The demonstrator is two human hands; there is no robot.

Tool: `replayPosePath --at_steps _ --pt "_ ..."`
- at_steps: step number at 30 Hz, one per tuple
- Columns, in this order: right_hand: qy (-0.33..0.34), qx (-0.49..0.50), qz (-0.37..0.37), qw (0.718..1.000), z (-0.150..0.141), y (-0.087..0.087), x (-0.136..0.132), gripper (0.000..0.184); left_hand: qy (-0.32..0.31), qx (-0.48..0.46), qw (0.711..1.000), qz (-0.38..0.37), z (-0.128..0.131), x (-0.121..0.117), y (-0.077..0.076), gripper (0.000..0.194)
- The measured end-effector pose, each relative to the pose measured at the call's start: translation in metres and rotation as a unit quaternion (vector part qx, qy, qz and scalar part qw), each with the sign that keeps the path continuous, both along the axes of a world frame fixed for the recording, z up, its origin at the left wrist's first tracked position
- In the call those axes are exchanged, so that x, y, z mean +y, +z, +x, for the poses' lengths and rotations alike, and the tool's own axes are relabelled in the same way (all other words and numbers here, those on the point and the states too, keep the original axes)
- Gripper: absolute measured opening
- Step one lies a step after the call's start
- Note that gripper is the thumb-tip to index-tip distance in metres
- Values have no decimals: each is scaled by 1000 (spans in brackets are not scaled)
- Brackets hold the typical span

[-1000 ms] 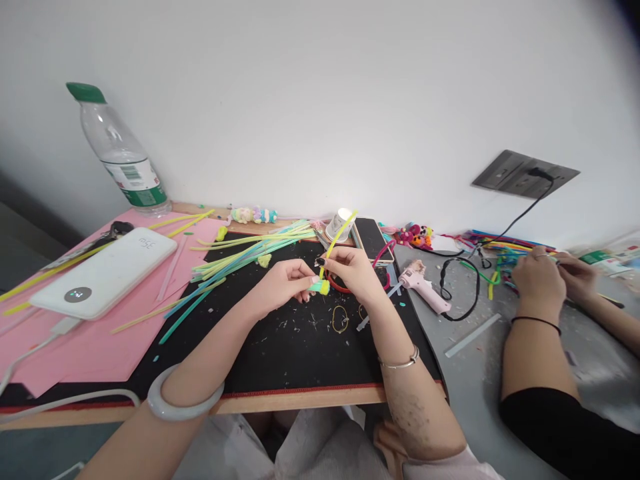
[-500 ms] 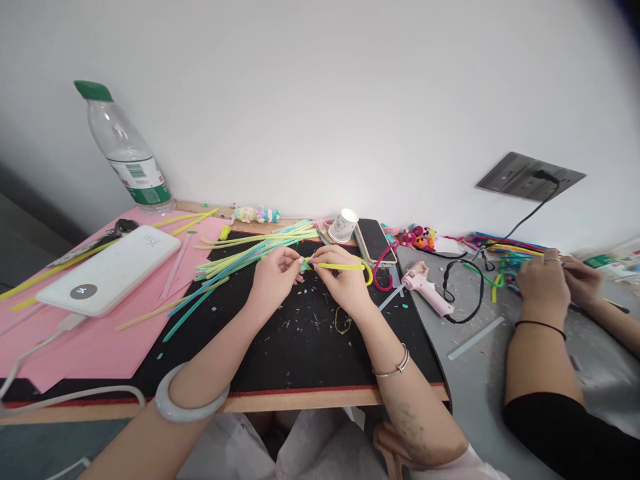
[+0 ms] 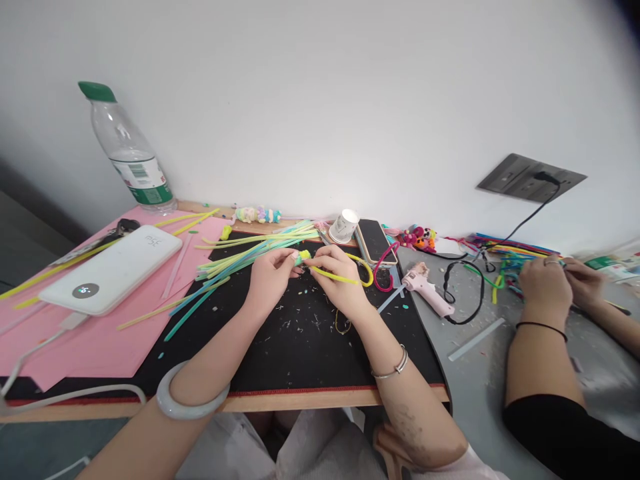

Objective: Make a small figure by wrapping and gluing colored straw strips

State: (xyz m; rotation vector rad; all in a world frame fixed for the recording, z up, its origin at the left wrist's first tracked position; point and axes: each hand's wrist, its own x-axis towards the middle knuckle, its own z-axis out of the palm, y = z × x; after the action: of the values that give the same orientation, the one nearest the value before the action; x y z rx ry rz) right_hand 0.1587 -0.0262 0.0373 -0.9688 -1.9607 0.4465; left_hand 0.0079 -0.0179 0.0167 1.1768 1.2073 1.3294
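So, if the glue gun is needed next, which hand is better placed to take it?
Probably the right hand: it is nearer the glue gun, though holding a yellow strip. The left hand is farther, pinching a green-yellow piece.

You have one view, and its camera is worn on your head. It looks forward and down, over your lap (image 3: 320, 443), at your left hand (image 3: 273, 273) and right hand (image 3: 340, 280), which are near the middle of the picture. Your forearms come in from below, quite near to the lens. The black mat (image 3: 280, 353) lies under them, and the white wall (image 3: 300, 113) fills the upper part. At the right side, the view also takes in another person's arm (image 3: 543, 360).
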Motion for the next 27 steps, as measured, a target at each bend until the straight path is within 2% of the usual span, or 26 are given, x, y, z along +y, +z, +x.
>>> replayPosePath --at_steps 3,8,14,19,21,24,26,27 --pt "-44 29 -12 999 2 2 0 16 -13 72 996 42 0 -3 3 23" --pt "-118 109 -73 984 7 2 2 15 -58 177 976 111 -1 -7 6 19" --pt "-107 191 -156 963 10 7 5 30 -134 175 964 149 0 -9 10 17" --pt "-96 245 -248 932 14 1 11 30 -171 189 946 198 1 -12 11 18" --pt "-90 233 -267 931 16 0 12 30 -158 208 944 202 2 -13 10 19" --pt "-96 178 -255 946 26 8 13 31 -106 212 957 165 1 -10 7 18" --pt "-132 106 -227 959 42 18 10 28 -69 198 970 126 0 -8 5 18" --pt "-174 63 -206 961 53 23 7 24 -55 191 974 109 -1 -7 4 18"
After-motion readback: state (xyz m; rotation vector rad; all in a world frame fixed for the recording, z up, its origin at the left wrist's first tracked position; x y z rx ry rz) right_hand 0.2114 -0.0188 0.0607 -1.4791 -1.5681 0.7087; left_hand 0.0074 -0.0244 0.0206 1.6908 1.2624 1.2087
